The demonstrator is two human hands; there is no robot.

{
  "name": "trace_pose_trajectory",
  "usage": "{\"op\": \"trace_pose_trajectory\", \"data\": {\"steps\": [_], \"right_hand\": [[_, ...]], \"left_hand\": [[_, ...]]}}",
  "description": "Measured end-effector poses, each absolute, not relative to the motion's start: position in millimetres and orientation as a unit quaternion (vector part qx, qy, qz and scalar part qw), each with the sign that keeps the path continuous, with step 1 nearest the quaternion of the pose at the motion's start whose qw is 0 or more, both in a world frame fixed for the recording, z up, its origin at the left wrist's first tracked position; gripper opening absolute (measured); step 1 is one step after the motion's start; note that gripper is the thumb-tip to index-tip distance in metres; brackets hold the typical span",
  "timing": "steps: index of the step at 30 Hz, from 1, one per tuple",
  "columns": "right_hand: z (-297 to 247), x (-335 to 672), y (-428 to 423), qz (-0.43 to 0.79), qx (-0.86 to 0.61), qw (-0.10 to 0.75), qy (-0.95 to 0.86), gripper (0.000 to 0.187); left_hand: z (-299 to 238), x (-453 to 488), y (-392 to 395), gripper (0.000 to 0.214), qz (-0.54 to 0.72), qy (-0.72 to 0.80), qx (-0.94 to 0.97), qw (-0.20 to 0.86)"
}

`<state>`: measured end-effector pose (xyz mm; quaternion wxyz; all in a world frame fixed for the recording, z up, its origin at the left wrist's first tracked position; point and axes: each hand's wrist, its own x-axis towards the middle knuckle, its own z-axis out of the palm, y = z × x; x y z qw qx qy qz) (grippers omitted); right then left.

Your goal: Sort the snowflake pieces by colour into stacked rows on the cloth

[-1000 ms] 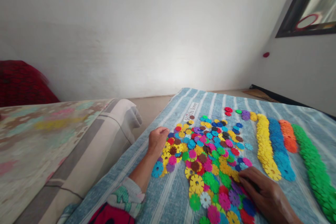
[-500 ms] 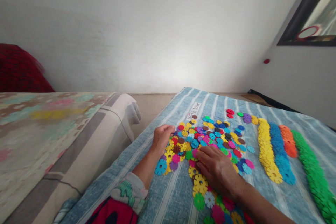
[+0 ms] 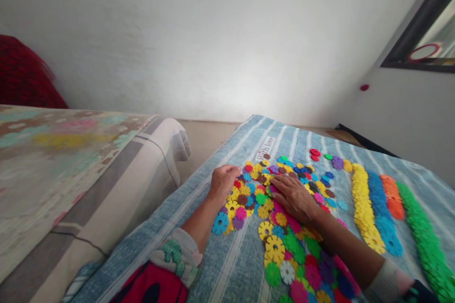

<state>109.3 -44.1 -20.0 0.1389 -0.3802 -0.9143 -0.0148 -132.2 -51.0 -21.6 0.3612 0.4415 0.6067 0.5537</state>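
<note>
Flower-shaped plastic discs (image 3: 275, 247) in many colours lie heaped and scattered over a blue striped cloth. My right hand (image 3: 293, 195) rests on the middle of the heap, palm down with its fingers stretched out, and covers some discs. At the heap's left edge is my left hand (image 3: 224, 182), thumb and fingers drawn together in a pinch. Whatever sits between those fingertips is too small or hidden to make out. A blue disc (image 3: 220, 223) and a purple disc lie just below the left hand.
To the right run sorted rows of discs: a yellow row (image 3: 362, 203), a blue row (image 3: 382, 213), an orange row (image 3: 392, 196) and a green row (image 3: 424, 234). The striped cloth (image 3: 227, 255) covers the bed. Across a gap stands another covered bed (image 3: 88, 175).
My right hand has moved forward over the heap, uncovering more discs in front, and its sleeve now shows. My left hand stays at the left edge. The view has shifted slightly.
</note>
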Motion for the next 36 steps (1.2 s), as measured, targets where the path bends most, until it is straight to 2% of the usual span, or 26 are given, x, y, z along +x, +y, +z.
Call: {"op": "trace_pose_trajectory", "data": {"steps": [6, 11, 19, 32, 36], "right_hand": [[-11, 98, -37, -0.009, -0.421, 0.173, -0.89, 0.026], [-14, 77, -24, -0.02, -0.496, 0.179, -0.85, 0.023], [-19, 67, -14, 0.022, -0.533, 0.199, -0.822, 0.016], [-9, 78, -17, 0.112, -0.598, 0.293, -0.737, 0.027], [1, 63, -32, 0.163, -0.566, 0.287, -0.756, 0.029]], "left_hand": [[-22, -132, -50, 0.027, 0.551, 0.603, 0.442, 0.371], [-20, -132, -50, 0.025, 0.546, 0.607, 0.444, 0.368], [-23, -132, -49, 0.025, 0.539, 0.614, 0.449, 0.362], [-21, -132, -50, 0.025, 0.556, 0.597, 0.431, 0.385], [-17, -130, -50, 0.027, 0.58, 0.584, 0.388, 0.415]]}}
